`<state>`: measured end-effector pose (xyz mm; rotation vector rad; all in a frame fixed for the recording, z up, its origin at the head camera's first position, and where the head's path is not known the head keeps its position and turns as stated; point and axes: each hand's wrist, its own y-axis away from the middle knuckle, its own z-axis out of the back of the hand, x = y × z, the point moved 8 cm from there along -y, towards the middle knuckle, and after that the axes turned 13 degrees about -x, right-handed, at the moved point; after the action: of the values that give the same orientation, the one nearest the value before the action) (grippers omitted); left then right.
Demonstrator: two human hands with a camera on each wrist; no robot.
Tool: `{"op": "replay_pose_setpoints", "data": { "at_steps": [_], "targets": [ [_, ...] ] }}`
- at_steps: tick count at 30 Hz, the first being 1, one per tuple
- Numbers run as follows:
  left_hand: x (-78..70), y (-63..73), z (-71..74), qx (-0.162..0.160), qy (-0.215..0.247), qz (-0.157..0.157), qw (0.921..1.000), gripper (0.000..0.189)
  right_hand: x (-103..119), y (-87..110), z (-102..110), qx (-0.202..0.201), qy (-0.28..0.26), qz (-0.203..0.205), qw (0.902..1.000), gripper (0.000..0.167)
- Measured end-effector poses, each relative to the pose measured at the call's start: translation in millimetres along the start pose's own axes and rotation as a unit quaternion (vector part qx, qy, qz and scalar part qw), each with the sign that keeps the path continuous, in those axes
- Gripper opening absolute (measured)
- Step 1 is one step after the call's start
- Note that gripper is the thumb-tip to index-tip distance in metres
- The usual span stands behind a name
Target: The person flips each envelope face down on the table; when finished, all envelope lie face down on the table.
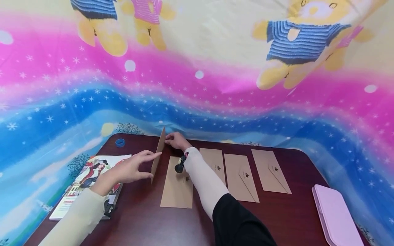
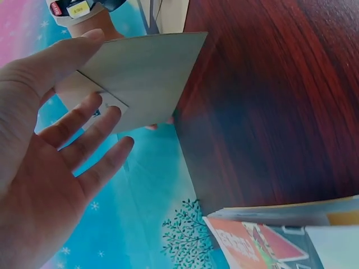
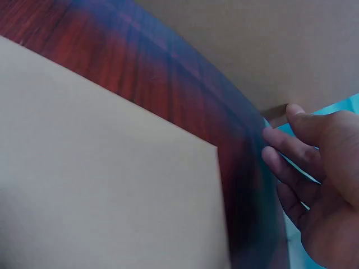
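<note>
A brown paper envelope [image 1: 158, 152] stands on edge, upright, between the two hands. At its far end, the right hand [image 1: 176, 140] pinches the edge; in the right wrist view the thumb [image 3: 303, 120] meets the envelope's corner. The left hand [image 1: 132, 167] is at the near side, thumb and fingers spread, its tips at the envelope's face. In the left wrist view the left hand [image 2: 50, 151] shows loosely extended fingers in front of the envelope's flap [image 2: 109, 103]. Flat beside it lies another brown envelope [image 1: 175, 188], partly under the right wrist.
More brown envelopes [image 1: 241, 177] lie in a row to the right, the rightmost one [image 1: 271, 171] set apart. A picture-covered book [image 1: 70, 194] lies under the left forearm. A blue tape ring [image 1: 120, 142] sits at the back left; a pink case [image 1: 338, 215] is at the right edge.
</note>
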<state>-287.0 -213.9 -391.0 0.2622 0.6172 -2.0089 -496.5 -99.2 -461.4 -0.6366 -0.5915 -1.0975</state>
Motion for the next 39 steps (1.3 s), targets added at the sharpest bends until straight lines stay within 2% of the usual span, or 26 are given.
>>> {"op": "replay_pose_setpoints", "data": {
  "at_steps": [8,12,16,24,33,39],
  "targets": [
    [0.4,2.1,14.2,-0.028,-0.019,-0.003,0.9994,0.078,13.5,-3.3,18.8,0.014,-0.033,0.024,0.9991,0.031],
    [0.6,4.4,18.9,-0.036,-0.025,-0.005,0.9990,0.077,9.4,-2.7,27.0,0.025,-0.045,0.025,0.9984,0.031],
    [3.1,6.4,20.4,-0.040,-0.027,0.009,0.9988,0.081,2.9,-3.7,36.5,0.021,-0.040,0.031,0.9985,0.029],
    [9.7,10.0,20.3,-0.039,-0.016,0.046,0.9980,0.094,8.6,-2.2,57.1,0.005,-0.031,0.060,0.9977,0.027],
    [20.5,14.0,14.0,-0.016,-0.001,0.090,0.9958,0.099,10.6,2.4,66.4,0.024,-0.063,0.048,0.9965,0.032],
    [22.7,15.4,13.2,-0.012,0.000,0.092,0.9957,0.097,17.2,5.1,68.9,0.028,-0.073,0.056,0.9953,0.033]
  ]
}}
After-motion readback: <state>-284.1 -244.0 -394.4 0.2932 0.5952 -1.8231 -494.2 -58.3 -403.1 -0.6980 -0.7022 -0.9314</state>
